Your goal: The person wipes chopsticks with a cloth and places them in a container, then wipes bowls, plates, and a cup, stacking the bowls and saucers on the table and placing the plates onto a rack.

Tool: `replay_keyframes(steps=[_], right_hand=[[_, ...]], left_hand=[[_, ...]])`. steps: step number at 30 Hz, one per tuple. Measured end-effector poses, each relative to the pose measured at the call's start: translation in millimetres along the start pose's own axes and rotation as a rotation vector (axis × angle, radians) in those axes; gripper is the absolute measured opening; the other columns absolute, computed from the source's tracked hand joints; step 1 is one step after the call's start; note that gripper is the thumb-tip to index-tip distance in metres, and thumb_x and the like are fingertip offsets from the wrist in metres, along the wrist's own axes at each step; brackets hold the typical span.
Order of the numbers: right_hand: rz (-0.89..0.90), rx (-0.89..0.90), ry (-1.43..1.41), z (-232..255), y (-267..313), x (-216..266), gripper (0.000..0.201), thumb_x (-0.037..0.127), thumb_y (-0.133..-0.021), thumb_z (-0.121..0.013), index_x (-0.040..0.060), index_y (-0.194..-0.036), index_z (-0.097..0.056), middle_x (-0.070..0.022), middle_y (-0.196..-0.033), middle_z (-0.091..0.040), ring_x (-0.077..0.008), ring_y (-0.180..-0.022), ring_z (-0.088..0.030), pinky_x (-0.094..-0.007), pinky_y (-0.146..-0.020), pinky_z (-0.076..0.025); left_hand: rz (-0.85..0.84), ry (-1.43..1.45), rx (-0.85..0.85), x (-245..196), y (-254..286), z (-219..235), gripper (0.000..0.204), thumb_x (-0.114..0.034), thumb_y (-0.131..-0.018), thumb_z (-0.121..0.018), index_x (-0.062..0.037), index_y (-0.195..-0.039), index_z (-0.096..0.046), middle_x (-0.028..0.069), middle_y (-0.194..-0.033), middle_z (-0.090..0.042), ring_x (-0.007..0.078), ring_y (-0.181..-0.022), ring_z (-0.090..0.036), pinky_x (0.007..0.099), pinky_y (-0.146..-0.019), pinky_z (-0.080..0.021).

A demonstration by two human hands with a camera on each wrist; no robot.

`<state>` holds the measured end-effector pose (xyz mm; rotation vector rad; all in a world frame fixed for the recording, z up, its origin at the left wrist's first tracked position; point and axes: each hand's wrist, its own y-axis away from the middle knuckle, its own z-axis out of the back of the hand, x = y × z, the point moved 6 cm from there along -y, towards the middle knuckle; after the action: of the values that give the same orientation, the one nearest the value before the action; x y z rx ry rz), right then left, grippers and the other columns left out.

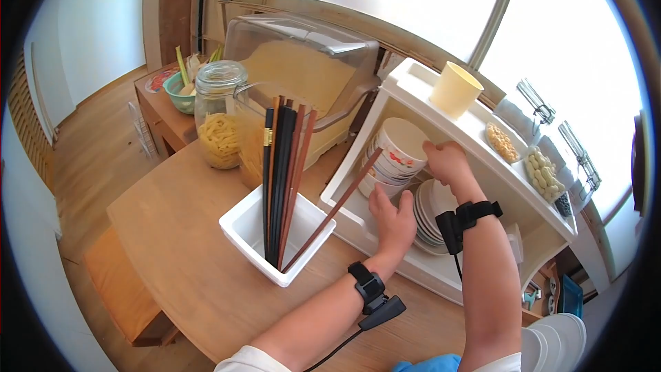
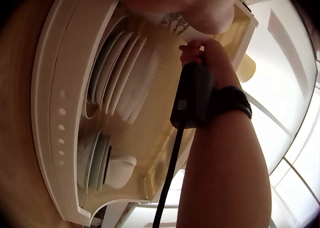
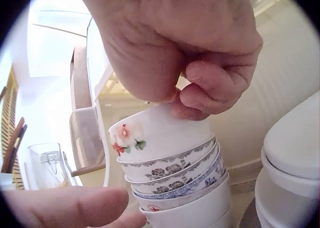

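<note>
My right hand [image 1: 447, 163] pinches the far-right rim of the top bowl [image 3: 162, 135], fingers curled narrow on it; my left hand [image 1: 394, 222] is open, fingers spread low by the stack, and I can't tell whether it touches. That top bowl, red-flowered, sits on the patterned bowls [image 3: 172, 173], inside the rack [image 1: 351, 173] near its left side edge. I judge the step in hand to be handling the top bowl at the stack, whether lifting off or setting down I can't say. Next, I'd want the rim held level and moved slowly, my left palm steadying the lower bowls, with room kept from the upper shelf's front edge and the plates [image 1: 428, 219] just right of the stack. Off the rack's front left corner, one chopstick [image 1: 337, 205] leans out over the white container's [image 1: 244, 246] rim, so I'd mind that side too.
</note>
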<state>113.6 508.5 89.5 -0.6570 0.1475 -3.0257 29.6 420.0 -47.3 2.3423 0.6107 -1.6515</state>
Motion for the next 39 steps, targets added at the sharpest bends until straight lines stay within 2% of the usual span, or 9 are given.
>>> replay_keyframes(steps=[3, 5, 7, 9, 14, 19, 23, 34, 39], right_hand=[[-0.092, -0.003, -0.14, 9, 16, -10, 0.062, 0.045, -0.089, -0.051, -0.0153, -0.095, -0.063, -0.0271, -0.083, -0.067, -0.036, -0.068, -0.067, -0.0415, -0.064, -0.053], [0.143, -0.261, -0.079, 16, 18, -33, 0.065, 0.051, -0.089, -0.052, -0.0124, -0.097, -0.065, -0.0258, -0.085, -0.067, -0.0355, -0.078, -0.067, -0.0411, -0.073, -0.052], [0.122, -0.298, -0.082, 31, 45, -49, 0.064, 0.05, -0.089, -0.053, -0.0113, -0.099, -0.065, -0.0261, -0.085, -0.067, -0.036, -0.083, -0.067, -0.0407, -0.078, -0.051], [0.082, -0.353, -0.096, 46, 67, -76, 0.062, 0.05, -0.089, -0.053, -0.0102, -0.1, -0.065, -0.0265, -0.085, -0.067, -0.0364, -0.088, -0.066, -0.0402, -0.083, -0.05], [-0.148, -0.528, -0.334, 52, 98, -165, 0.065, 0.048, -0.088, -0.056, -0.0109, -0.116, -0.058, -0.0268, -0.098, -0.066, -0.0373, -0.098, -0.064, -0.0376, -0.088, -0.048], [-0.207, -0.301, -0.535, 15, 102, -175, 0.072, 0.051, -0.088, -0.055, -0.0117, -0.123, -0.053, -0.0288, -0.112, -0.062, -0.0368, -0.106, -0.061, -0.0376, -0.091, -0.046], [-0.45, 0.037, -0.886, -13, 104, -168, 0.076, 0.059, -0.093, -0.043, 0.0095, -0.148, -0.027, -0.0167, -0.152, -0.028, -0.0414, -0.137, -0.027, -0.0653, -0.097, -0.035], [-0.428, 0.04, -1.02, -43, 95, -169, 0.061, 0.045, -0.099, -0.036, 0.005, -0.146, -0.029, -0.02, -0.143, -0.039, -0.0347, -0.132, -0.037, -0.0575, -0.098, -0.037], [-0.416, -0.003, -1.083, -37, 98, -180, 0.061, 0.046, -0.097, -0.037, 0.0059, -0.144, -0.035, -0.0219, -0.139, -0.045, -0.0421, -0.127, -0.041, -0.0667, -0.088, -0.037]], left_hand=[[0.029, -0.012, -0.012, -6, 7, -4, 0.078, -0.038, -0.094, -0.051, 0.0158, -0.14, -0.019, 0.0378, -0.145, -0.017, 0.0449, -0.139, -0.016, 0.0428, -0.114, -0.019], [0.045, -0.028, 0.035, -6, 10, -7, 0.077, -0.039, -0.093, -0.052, 0.0158, -0.139, -0.023, 0.037, -0.143, -0.022, 0.0442, -0.138, -0.02, 0.0424, -0.113, -0.02], [0.063, -0.047, 0.095, -1, 11, -11, 0.075, -0.039, -0.093, -0.052, 0.0159, -0.138, -0.027, 0.0363, -0.142, -0.028, 0.0435, -0.137, -0.024, 0.042, -0.113, -0.022], [0.114, -0.038, 0.2, 13, 8, -18, 0.077, -0.041, -0.091, -0.057, 0.0117, -0.141, -0.029, 0.0285, -0.146, -0.032, 0.0326, -0.137, -0.032, 0.0357, -0.11, -0.028], [0.132, -0.094, 0.287, 8, 9, -25, 0.081, -0.047, -0.089, -0.058, 0.0118, -0.139, -0.033, 0.0309, -0.145, -0.03, 0.0378, -0.137, -0.03, 0.0402, -0.112, -0.025], [0.206, -0.196, 0.272, 8, 0, -40, 0.095, -0.057, -0.083, -0.061, 0.0104, -0.141, -0.03, 0.0308, -0.146, -0.028, 0.0377, -0.137, -0.028, 0.0405, -0.112, -0.025], [0.3, -0.312, 0.324, 8, -8, -52, 0.102, -0.059, -0.082, -0.062, 0.0063, -0.147, -0.019, 0.0248, -0.152, -0.024, 0.0319, -0.14, -0.026, 0.0384, -0.112, -0.023], [0.186, -0.468, 0.289, 26, -18, -53, 0.066, -0.046, -0.085, -0.049, -0.009, -0.139, -0.044, 0.032, -0.139, -0.036, 0.0433, -0.132, -0.028, 0.0445, -0.109, -0.027], [0.127, -0.433, 0.332, 4, -7, -60, 0.063, -0.043, -0.084, -0.048, -0.0059, -0.135, -0.048, 0.0316, -0.132, -0.043, 0.0425, -0.13, -0.031, 0.045, -0.108, -0.027]])
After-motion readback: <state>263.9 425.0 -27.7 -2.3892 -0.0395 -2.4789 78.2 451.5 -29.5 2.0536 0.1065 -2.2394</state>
